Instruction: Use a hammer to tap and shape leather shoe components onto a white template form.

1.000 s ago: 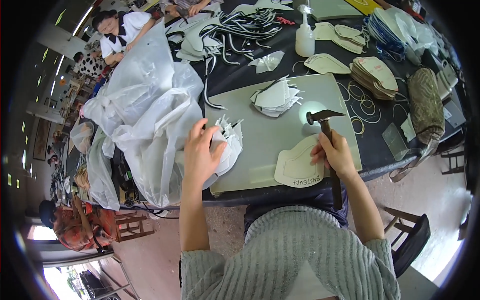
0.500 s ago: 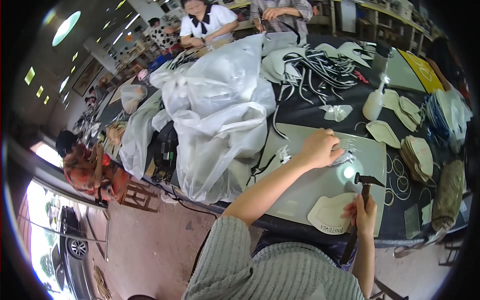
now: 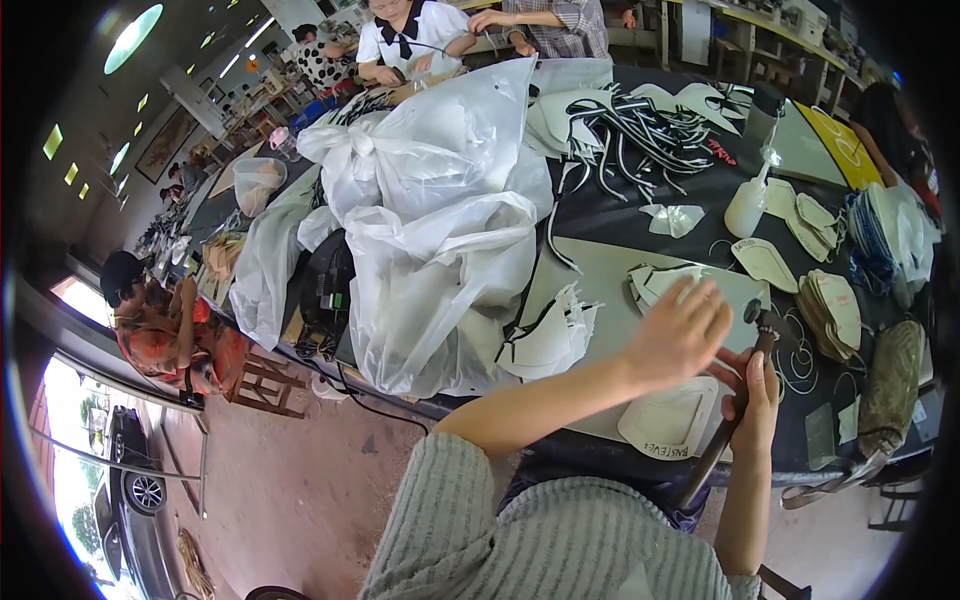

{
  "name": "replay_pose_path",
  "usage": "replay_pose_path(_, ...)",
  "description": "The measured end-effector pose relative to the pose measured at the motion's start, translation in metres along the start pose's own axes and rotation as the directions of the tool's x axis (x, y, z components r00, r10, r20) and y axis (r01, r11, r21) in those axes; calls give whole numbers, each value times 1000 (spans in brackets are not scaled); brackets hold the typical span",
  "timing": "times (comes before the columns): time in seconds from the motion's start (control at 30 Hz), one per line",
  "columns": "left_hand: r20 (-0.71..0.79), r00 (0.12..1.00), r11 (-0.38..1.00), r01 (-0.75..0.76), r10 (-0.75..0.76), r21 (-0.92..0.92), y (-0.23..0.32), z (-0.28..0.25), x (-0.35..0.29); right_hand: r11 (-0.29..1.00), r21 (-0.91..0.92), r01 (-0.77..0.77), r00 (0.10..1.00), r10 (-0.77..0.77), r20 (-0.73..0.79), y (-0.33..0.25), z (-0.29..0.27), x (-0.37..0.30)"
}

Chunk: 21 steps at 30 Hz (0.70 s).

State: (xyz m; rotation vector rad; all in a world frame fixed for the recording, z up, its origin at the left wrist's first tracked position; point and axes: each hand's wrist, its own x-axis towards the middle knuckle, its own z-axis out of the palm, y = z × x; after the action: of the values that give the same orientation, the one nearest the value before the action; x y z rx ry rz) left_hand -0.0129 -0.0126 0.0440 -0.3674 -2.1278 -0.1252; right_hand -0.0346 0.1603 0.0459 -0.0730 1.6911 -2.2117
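Observation:
My right hand (image 3: 757, 402) grips a hammer (image 3: 722, 440) by its wooden handle, the dark head (image 3: 758, 314) pointing up and away from me. Beside it, my left hand (image 3: 680, 335) is held over the pale board with its fingers stretched out and nothing seen in them. Just beyond those fingers lies a white cut piece with dark edging (image 3: 652, 284), partly hidden by the hand. Another white piece with a frayed edge and black trim (image 3: 552, 342) rests at the board's left. A cream template with a cut-out middle (image 3: 650, 425) lies below my left wrist.
Large white plastic bags (image 3: 430, 210) bulk up left of the pale board (image 3: 590, 262). Black-and-white strips (image 3: 640, 140) lie behind it. A white squeeze bottle (image 3: 746, 205), stacked cream pieces (image 3: 830, 310) and a rolled bundle (image 3: 893, 385) stand at the right. Co-workers sit across the table.
My left hand has come nearer and to the right, its fingers opening out. The hammer has shifted right and its head has turned. The white pieces on the board now lie differently.

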Motion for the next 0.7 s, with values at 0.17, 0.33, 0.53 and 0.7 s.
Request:
replay_pose_path(0.17, 136, 982, 899, 174, -129, -403, 41, -21, -26, 998, 61, 11, 1000, -10, -3, 13, -3, 9)
replay_pose_path(0.33, 776, 569, 376, 805, -271, -459, 21, -36, -35, 957, -273, 98, 990, -65, 127, 15, -9, -16)
replay_pose_path(0.53, 583, 648, 513, 755, -489, -409, -15, -16, -65, 915, -402, -1, 991, 54, 121, 30, -37, -22)
replay_pose_path(0.7, 820, 411, 142, 911, -398, -387, -34, -15, -78, 944, -324, -63, 994, 90, 69, 38, -49, -2)
